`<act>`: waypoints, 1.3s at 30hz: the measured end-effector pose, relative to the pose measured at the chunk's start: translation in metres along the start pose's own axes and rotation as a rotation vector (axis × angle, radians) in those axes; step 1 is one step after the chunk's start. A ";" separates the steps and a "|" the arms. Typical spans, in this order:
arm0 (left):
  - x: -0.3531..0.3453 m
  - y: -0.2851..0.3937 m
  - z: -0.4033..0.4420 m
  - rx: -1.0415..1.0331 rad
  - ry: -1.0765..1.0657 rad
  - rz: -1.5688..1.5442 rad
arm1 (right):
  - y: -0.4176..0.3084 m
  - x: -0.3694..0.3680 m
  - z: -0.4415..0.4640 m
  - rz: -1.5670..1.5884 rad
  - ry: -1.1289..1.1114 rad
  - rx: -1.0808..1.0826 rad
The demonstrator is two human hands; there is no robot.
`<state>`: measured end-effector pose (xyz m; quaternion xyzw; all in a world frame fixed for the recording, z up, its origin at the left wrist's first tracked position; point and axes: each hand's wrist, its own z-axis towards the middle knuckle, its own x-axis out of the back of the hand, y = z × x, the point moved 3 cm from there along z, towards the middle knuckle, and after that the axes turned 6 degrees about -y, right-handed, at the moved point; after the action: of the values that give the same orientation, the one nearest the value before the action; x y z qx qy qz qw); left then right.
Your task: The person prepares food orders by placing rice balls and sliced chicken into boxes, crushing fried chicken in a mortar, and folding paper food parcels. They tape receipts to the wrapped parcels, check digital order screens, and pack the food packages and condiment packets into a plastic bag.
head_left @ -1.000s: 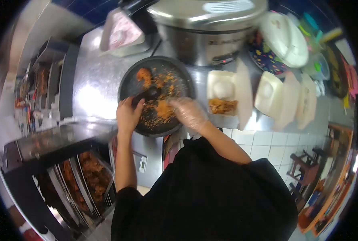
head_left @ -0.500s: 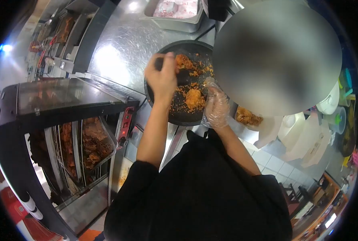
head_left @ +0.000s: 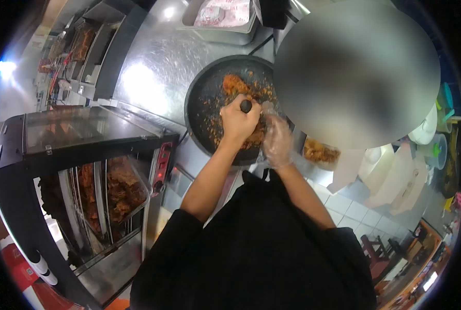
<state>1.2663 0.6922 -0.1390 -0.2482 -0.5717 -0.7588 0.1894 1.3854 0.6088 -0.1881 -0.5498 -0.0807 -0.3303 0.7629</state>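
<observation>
A round black board or pan (head_left: pixel 202 116) with a raised rim holds pieces of fried chicken (head_left: pixel 235 84) and scattered crumbs. My bare left hand (head_left: pixel 238 123) is closed around the black handle (head_left: pixel 246 106) of what looks like a knife; its blade is hidden by the hand. Close by on the right, my right hand (head_left: pixel 278 137) wears a clear plastic glove. Its fingers are curled and blurred, against a piece of fried chicken (head_left: pixel 255 138) that the left hand partly covers.
A heated display cabinet (head_left: pixel 86 134) with fried chicken trays stands at left. Behind the board is a metal pan (head_left: pixel 223 33) with printed paper. At right are a container of fried food (head_left: pixel 321 153) and open cardboard boxes (head_left: pixel 398 178). A large grey blur hides the upper right.
My left hand has moved right and down across the board, bringing the black handle over the chicken near my gloved right hand. The right hand stays in about the same place.
</observation>
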 end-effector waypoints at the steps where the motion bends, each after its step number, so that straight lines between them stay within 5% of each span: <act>1: 0.008 0.009 -0.002 0.024 0.003 0.002 | -0.003 0.002 -0.012 -0.048 -0.040 -0.030; 4: 0.032 0.036 0.016 0.101 0.149 -0.381 | -0.007 0.003 -0.013 0.068 0.047 -0.053; 7: -0.006 -0.002 -0.005 0.037 0.067 0.010 | 0.005 -0.002 -0.018 0.074 0.005 -0.120; 9: -0.008 -0.003 0.023 -0.066 0.137 -0.054 | 0.005 0.000 0.005 0.018 0.040 -0.059; 13: 0.031 0.026 0.020 0.184 0.114 -0.391 | -0.001 -0.002 -0.014 -0.015 0.085 -0.050; 16: -0.006 -0.003 -0.004 0.119 0.062 -0.049 | -0.005 0.000 -0.009 0.012 0.062 -0.069; 19: 0.006 0.004 0.013 0.022 0.052 -0.142 | -0.002 0.000 -0.009 0.036 0.035 -0.015; 23: 0.024 0.014 0.008 0.237 0.130 -0.407 | 0.004 -0.003 -0.011 -0.017 0.111 -0.005; 25: -0.001 -0.004 -0.010 0.036 0.065 0.050 | 0.004 -0.006 -0.011 -0.001 0.017 -0.061; 27: 0.006 -0.003 0.009 0.005 0.085 -0.019 | 0.004 -0.006 0.003 -0.005 0.049 -0.012; 30: 0.052 0.013 0.010 0.242 0.105 -0.289 | 0.004 -0.004 -0.007 -0.024 0.066 -0.017; 33: 0.030 -0.026 -0.003 0.142 0.128 0.021 | -0.002 -0.002 -0.018 -0.022 0.060 -0.020; 39: 0.054 0.007 0.013 0.106 0.106 -0.151 | 0.001 -0.004 -0.014 -0.024 0.014 -0.124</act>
<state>1.2292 0.7024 -0.0984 -0.1538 -0.6172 -0.7516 0.1745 1.3789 0.5978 -0.1962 -0.5926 -0.0615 -0.3479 0.7239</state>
